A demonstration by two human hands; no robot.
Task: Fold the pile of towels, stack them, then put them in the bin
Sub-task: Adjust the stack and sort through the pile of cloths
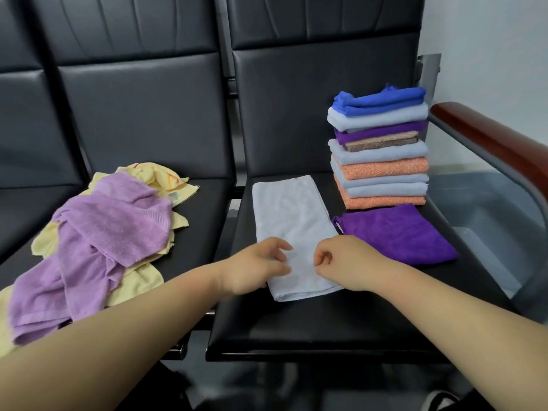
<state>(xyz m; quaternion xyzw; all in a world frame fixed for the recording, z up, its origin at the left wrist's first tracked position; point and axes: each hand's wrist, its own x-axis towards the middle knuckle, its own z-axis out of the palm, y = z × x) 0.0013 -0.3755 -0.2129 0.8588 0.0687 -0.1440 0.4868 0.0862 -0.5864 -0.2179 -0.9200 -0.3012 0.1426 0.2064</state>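
Observation:
A pale blue towel (292, 221), folded into a long strip, lies on the right black seat (296, 321). My left hand (255, 266) hovers over the strip's near left edge, with fingers loosely curled and thumb apart from them. At the near right edge, my right hand (341, 262) has its fingers curled tight, fingertips meeting the thumb on the cloth. A tall stack of folded towels (381, 149) stands at the back right of the seat. A folded purple towel (397, 232) lies in front of it. Unfolded lilac (98, 241) and yellow (148, 280) towels are heaped on the left seat.
A grey plastic bin (480, 203) sits on the floor to the right, past the chair's wooden-topped armrest (489, 140). Black backrests rise behind both seats. A narrow gap separates the two seats.

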